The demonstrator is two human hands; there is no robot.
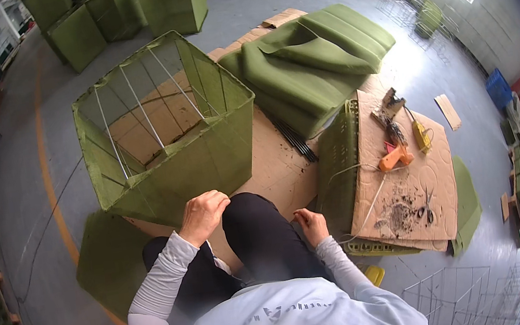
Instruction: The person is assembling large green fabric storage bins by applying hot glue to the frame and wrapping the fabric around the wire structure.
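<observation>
We're seated on the floor with the green fabric-covered wire box (164,126) right in front of our knees, open top tilted toward us, on the flattened cardboard (278,170). Our left hand (202,215) is curled in a closed grip at the box's near lower edge, apparently pinching fabric there, though we can't tell exactly what's in it. Our right hand (311,224) hangs loosely curled beside the right knee; a thin pale cord seems to run from it, but we can't be sure it's held.

To do this well, we'd judge: keep the fabric taut along that edge and steady the frame.

On the right, a green crate (338,161) carries a cardboard sheet with an orange glue gun (395,158), a yellow tool (420,136) and scissors (427,210). Folded green felt (309,61) lies beyond. That trailing cord could snag.
</observation>
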